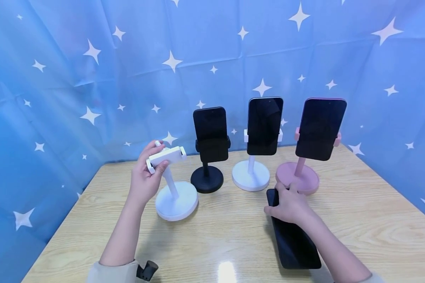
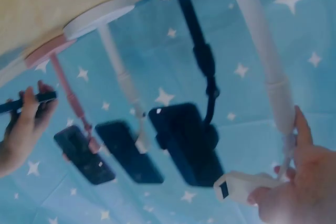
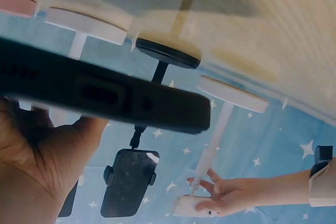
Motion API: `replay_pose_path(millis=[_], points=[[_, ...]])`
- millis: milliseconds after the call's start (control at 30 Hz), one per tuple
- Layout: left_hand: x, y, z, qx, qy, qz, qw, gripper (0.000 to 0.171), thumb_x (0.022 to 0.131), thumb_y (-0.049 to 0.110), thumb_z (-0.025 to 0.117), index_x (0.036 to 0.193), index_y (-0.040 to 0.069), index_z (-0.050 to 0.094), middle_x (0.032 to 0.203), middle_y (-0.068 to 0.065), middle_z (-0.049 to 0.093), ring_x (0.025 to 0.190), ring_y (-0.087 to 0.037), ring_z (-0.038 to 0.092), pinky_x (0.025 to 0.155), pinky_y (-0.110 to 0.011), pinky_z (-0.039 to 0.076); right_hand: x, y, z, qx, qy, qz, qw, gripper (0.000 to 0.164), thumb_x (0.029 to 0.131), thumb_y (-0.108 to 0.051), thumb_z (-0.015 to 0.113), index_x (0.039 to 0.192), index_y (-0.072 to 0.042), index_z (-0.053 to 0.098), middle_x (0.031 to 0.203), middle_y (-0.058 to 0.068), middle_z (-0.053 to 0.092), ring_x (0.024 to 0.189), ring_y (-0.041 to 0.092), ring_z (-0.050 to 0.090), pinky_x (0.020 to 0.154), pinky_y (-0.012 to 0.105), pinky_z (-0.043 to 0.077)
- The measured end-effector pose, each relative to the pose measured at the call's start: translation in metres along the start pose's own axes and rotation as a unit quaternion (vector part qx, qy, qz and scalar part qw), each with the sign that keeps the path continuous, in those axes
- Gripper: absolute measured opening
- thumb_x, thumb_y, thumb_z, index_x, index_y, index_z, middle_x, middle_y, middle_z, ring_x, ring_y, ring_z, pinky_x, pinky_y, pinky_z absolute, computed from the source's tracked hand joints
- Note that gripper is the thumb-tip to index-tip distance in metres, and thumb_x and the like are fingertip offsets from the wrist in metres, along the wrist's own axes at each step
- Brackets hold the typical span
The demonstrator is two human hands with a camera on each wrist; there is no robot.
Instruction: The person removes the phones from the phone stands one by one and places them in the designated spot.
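Note:
In the head view my left hand (image 1: 146, 173) grips the clamp (image 1: 167, 156) of a white phone stand (image 1: 177, 200) at the left, thumb on the clamp's front. No phone is in this clamp; the stand's round base is on the table. My right hand (image 1: 290, 204) holds a black phone (image 1: 294, 243) by its far end, fingers and thumb on opposite edges. In the right wrist view the phone's end with its port (image 3: 100, 93) faces the camera, and a gap shows between phone and table. The palm hides part of the phone in the head view.
Three stands with phones stand in a row at the back: a black stand (image 1: 207, 180), a second white stand (image 1: 250, 175) and a pink stand (image 1: 297, 177). The pink base is just beyond my right fingertips. Behind the wooden table (image 1: 212, 228) hangs a blue star-patterned cloth (image 1: 205, 43).

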State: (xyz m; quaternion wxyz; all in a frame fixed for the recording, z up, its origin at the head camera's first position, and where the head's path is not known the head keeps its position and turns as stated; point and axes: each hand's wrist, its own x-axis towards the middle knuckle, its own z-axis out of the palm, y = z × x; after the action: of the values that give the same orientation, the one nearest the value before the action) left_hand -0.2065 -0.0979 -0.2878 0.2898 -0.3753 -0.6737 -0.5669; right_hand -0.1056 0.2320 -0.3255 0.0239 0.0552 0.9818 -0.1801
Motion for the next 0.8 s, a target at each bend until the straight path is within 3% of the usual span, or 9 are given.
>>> replay_pose_path(millis=[133,367,567,700,800], points=[[0.006,-0.014,-0.001,0.026,0.011,0.001,0.9996,0.032,0.081,-0.009,0.060,0.112,-0.011,0.053,0.122,-0.029,0.048,0.117,-0.015,0.048,0.090,-0.016,0.042,0.000,0.001,0.003,-0.006,-0.008,-0.008,1.000,0.076,0.071,-0.036,0.069,0.124,0.011,0.042,0.109,0.039,0.042,0.089,0.041,0.050,0.073,0.054,0.045],[0.013,-0.033,0.000,0.045,0.002,0.008,0.9990,0.036,0.075,-0.020,0.060,0.110,-0.013,0.053,0.121,-0.031,0.047,0.113,-0.039,0.047,0.090,-0.013,0.041,-0.001,0.000,0.012,-0.003,-0.024,-0.007,1.000,0.075,0.068,-0.033,0.070,0.124,0.009,0.043,0.112,0.038,0.040,0.089,0.046,0.048,0.075,0.058,0.041],[0.019,-0.027,0.002,0.042,-0.002,0.021,0.9989,0.034,0.073,-0.025,0.057,0.106,-0.020,0.050,0.118,-0.041,0.043,0.112,-0.050,0.043,0.090,-0.010,0.038,0.001,0.000,0.018,0.010,-0.046,0.015,0.999,0.077,0.071,-0.034,0.069,0.128,0.007,0.039,0.114,0.038,0.036,0.085,0.047,0.046,0.071,0.054,0.044],[0.023,-0.029,0.002,0.032,-0.004,0.013,0.9994,0.033,0.074,-0.025,0.056,0.106,-0.021,0.050,0.119,-0.042,0.043,0.113,-0.051,0.042,0.091,-0.011,0.038,0.002,0.002,0.021,0.016,-0.058,0.019,0.998,0.075,0.072,-0.033,0.069,0.128,0.007,0.039,0.110,0.038,0.038,0.083,0.047,0.046,0.068,0.053,0.044],[0.025,-0.033,0.002,0.025,-0.002,0.000,0.9997,0.032,0.076,-0.023,0.056,0.108,-0.020,0.050,0.120,-0.040,0.043,0.113,-0.038,0.048,0.090,-0.012,0.040,0.003,0.004,0.021,0.019,-0.062,0.020,0.998,0.075,0.072,-0.034,0.069,0.127,0.007,0.039,0.108,0.037,0.039,0.082,0.046,0.046,0.066,0.052,0.044]])
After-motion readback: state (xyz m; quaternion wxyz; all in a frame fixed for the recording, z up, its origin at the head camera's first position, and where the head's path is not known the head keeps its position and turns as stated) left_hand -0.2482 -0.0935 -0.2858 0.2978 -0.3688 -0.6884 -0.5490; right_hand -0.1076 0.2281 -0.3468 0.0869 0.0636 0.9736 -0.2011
